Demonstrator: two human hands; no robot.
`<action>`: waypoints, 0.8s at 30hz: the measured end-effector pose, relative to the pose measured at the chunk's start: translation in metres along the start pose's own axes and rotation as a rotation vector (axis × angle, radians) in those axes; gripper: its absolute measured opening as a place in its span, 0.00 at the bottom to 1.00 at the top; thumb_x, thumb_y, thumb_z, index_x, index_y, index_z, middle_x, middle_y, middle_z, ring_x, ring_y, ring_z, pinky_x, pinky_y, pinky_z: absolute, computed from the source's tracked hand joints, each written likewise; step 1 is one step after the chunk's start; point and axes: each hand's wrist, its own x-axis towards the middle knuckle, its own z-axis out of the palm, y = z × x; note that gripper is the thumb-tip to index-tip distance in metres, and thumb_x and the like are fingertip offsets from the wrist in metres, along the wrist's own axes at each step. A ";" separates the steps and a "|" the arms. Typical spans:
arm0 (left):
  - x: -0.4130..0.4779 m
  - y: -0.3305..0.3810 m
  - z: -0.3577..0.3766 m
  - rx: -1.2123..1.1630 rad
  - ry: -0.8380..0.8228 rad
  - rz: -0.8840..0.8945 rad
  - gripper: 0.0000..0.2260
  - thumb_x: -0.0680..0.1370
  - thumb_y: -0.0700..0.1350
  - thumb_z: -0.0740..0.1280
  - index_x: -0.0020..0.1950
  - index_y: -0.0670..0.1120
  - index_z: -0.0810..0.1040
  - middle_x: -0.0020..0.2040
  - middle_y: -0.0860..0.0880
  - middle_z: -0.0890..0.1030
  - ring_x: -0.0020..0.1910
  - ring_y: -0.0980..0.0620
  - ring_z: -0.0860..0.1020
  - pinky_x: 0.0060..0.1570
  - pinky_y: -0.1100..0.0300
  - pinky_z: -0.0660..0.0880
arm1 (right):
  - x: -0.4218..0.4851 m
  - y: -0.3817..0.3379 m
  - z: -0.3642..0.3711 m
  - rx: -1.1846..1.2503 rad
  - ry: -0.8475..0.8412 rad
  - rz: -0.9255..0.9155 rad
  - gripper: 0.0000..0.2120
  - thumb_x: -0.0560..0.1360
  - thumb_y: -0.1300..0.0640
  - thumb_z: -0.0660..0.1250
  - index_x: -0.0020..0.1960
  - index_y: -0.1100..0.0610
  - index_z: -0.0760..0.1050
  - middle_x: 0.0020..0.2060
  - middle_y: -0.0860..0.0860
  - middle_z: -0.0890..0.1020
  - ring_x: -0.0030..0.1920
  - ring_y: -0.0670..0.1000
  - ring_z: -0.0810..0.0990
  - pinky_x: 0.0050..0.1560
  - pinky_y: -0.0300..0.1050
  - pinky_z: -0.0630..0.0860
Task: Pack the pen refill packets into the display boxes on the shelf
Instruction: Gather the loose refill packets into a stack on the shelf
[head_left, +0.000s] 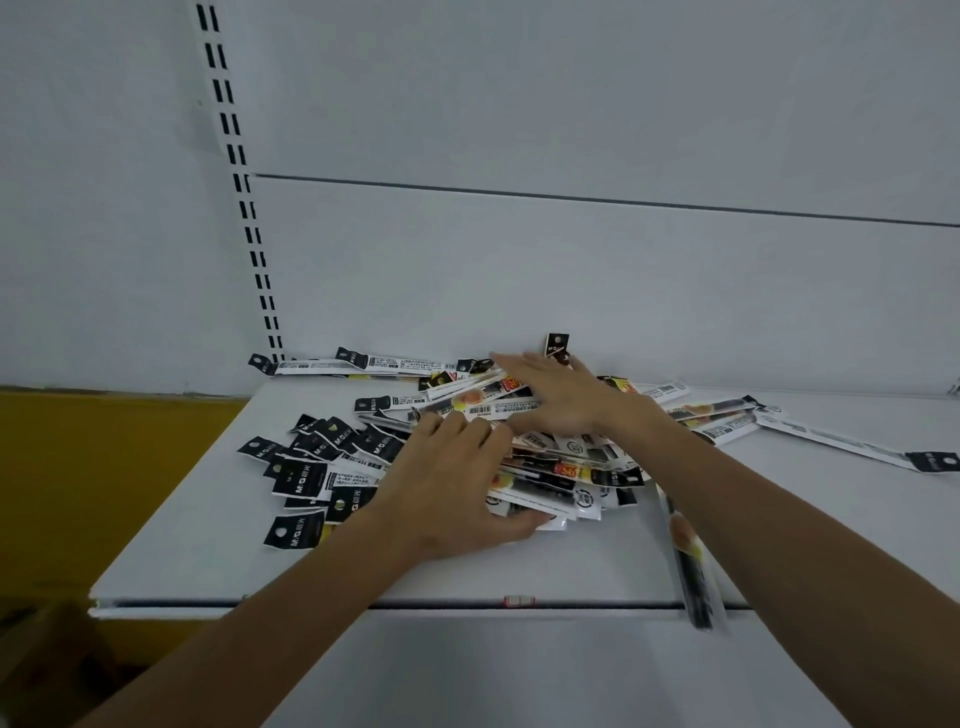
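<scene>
A loose heap of pen refill packets (332, 457), long clear sleeves with black header cards, lies spread over the white shelf (208, 545). My left hand (452, 493) lies on the near side of the heap, fingers over the packets and thumb along the front edge of the lowest ones. My right hand (561, 397) rests flat on the far side of the heap, fingers straight and pointing left. No display box is in view.
Single packets lie apart: one (693, 566) hangs over the shelf's front edge at the right, another (857, 447) lies far right, a few lean along the back panel (363, 361). A slotted upright (244, 208) runs up the white back wall. A yellow surface (78, 467) lies left of the shelf.
</scene>
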 end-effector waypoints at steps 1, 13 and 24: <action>0.000 0.000 0.001 0.001 0.005 -0.005 0.32 0.67 0.69 0.52 0.49 0.44 0.77 0.40 0.48 0.79 0.39 0.46 0.76 0.46 0.49 0.74 | 0.002 -0.001 0.000 0.028 0.007 0.013 0.37 0.74 0.41 0.63 0.75 0.43 0.46 0.75 0.50 0.59 0.75 0.53 0.54 0.72 0.62 0.48; 0.002 -0.007 0.000 -0.047 -0.123 -0.116 0.44 0.62 0.72 0.46 0.70 0.48 0.63 0.67 0.49 0.71 0.67 0.49 0.66 0.69 0.42 0.53 | -0.042 -0.009 -0.037 0.499 0.134 0.153 0.25 0.74 0.38 0.60 0.58 0.57 0.77 0.58 0.51 0.78 0.59 0.52 0.75 0.60 0.47 0.68; 0.012 -0.001 0.001 0.035 -0.196 -0.108 0.48 0.59 0.74 0.37 0.70 0.49 0.62 0.74 0.47 0.57 0.74 0.49 0.47 0.71 0.43 0.43 | -0.011 -0.003 0.003 -0.015 0.012 0.428 0.51 0.63 0.28 0.64 0.72 0.60 0.56 0.66 0.58 0.71 0.66 0.60 0.68 0.61 0.53 0.71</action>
